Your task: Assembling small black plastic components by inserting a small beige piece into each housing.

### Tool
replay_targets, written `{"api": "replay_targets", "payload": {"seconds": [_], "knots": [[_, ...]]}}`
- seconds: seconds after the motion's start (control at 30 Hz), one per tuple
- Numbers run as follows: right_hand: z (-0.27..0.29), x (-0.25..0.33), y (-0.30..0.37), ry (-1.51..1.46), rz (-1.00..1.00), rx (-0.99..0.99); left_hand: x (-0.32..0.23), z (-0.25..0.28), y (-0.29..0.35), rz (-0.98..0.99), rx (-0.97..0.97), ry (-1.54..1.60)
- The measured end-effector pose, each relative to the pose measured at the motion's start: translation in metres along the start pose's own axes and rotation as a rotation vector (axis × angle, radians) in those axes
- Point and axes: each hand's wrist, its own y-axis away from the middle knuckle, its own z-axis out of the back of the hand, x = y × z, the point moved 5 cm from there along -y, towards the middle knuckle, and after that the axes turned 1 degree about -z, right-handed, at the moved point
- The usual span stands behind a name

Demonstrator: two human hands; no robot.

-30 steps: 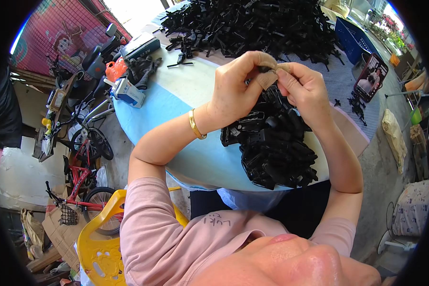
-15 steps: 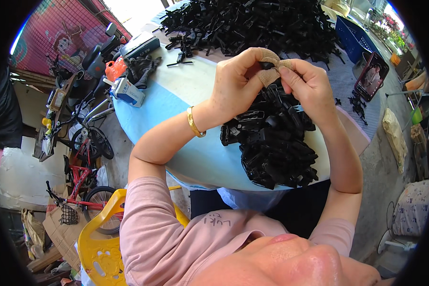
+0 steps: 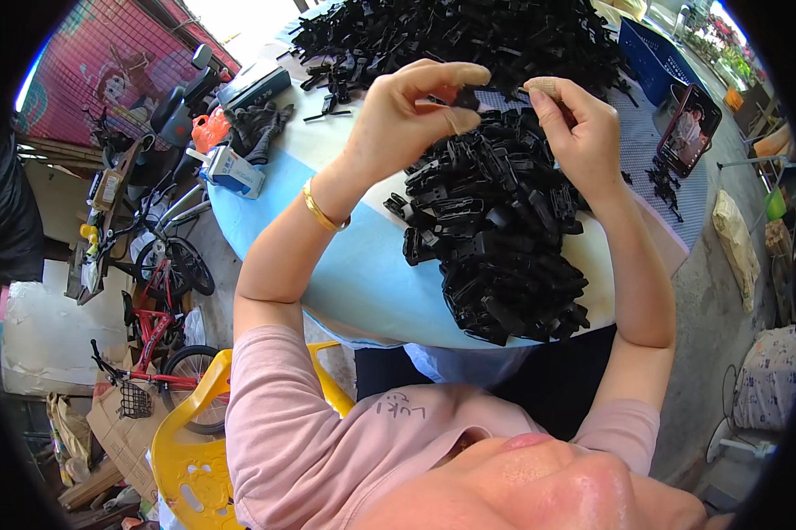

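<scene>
Both my hands are raised over the table, a short gap between them. In my left hand (image 3: 411,110) a small black plastic part (image 3: 465,99) sits between the curled fingers and thumb; its exact kind is not clear. My right hand (image 3: 579,124) is closed in a pinch, thumb against taped index finger, and whatever it grips is too small or hidden. Beige tape wraps some of my fingertips. Below the hands lies a near heap of black plastic parts (image 3: 504,238), reaching to the table's front edge. A larger heap of black parts (image 3: 451,40) covers the far side.
The round table (image 3: 336,274) has a pale blue and cream cover. A phone (image 3: 688,132) leans at the right beside a blue basket (image 3: 654,57). A blue-white carton (image 3: 235,172), dark gloves (image 3: 261,128) and a box (image 3: 255,87) lie at the left. A yellow chair (image 3: 190,450) stands behind.
My hands were together, fingertips touching around a small black part; now they have parted. The left hand has moved left and slightly up with the part, the right hand slightly right.
</scene>
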Motion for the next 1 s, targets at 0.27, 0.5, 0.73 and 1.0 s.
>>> {"api": "replay_targets", "payload": {"seconds": [0.27, 0.5, 0.73, 1.0], "knots": [[-0.001, -0.011, 0.001, 0.09, 0.018, 0.009, -0.013, -0.026, -0.007, -0.08, 0.049, -0.097], [0.003, -0.019, -0.001, 0.14, -0.047, 0.023, -0.022, -0.038, -0.021, -0.136, 0.048, -0.223], [0.003, -0.029, -0.003, 0.112, -0.04, -0.065, 0.005, -0.05, -0.017, -0.05, 0.32, -0.259], [-0.007, -0.024, 0.001, 0.1, -0.073, -0.027, 0.082, 0.013, -0.038, -0.207, 0.287, -0.94]]}}
